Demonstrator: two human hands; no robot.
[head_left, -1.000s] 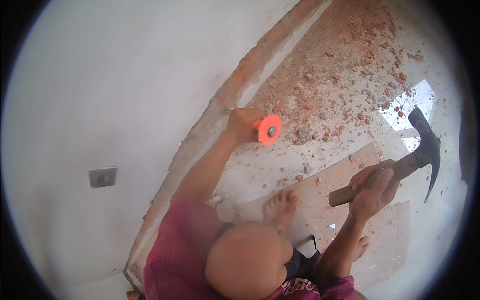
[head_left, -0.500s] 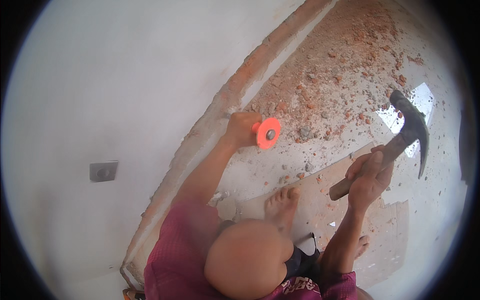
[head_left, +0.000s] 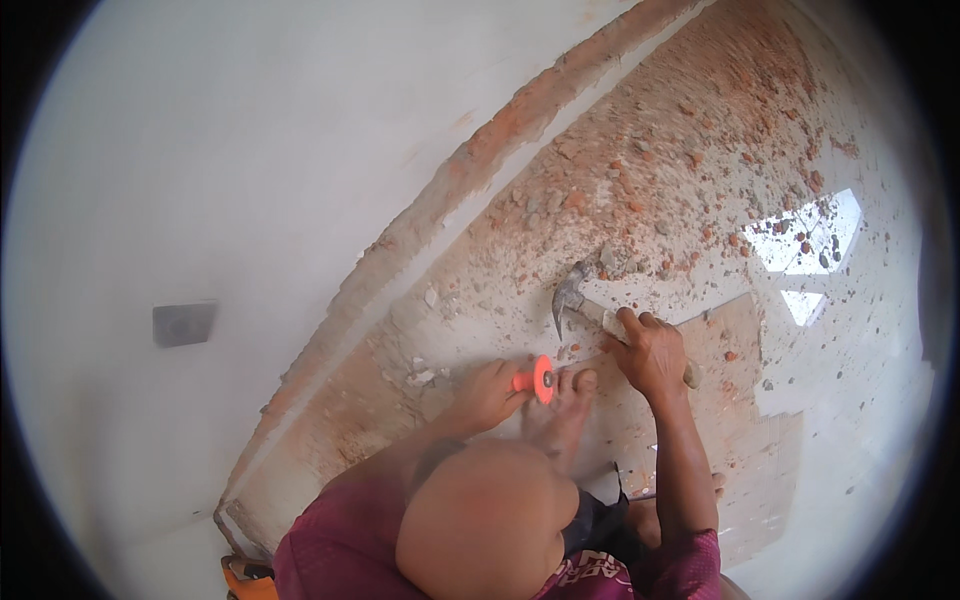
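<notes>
My left hand (head_left: 482, 397) is closed around the grip of a cold chisel with a round orange hand guard (head_left: 543, 379). The guard and steel striking end point right, while the blade is out of sight behind the hand. Up and to the right, my right hand (head_left: 650, 355) grips a claw hammer (head_left: 603, 318) by its worn handle. The hammer's dark head points left over the dusty floor, apart from the chisel. A bare foot (head_left: 567, 400) lies just beneath the orange guard.
A rough channel (head_left: 440, 190) exposing reddish brick runs along the base of the white wall (head_left: 250, 150). Broken brick and mortar rubble (head_left: 650, 170) covers the floor beside it. Cardboard (head_left: 735, 345) lies at right. A grey wall box (head_left: 185, 324) and an orange tool (head_left: 250, 582) are at left.
My left hand has drawn the chisel back from the wall base toward my body. My right hand has lowered the hammer and brought it left, its head now over the floor.
</notes>
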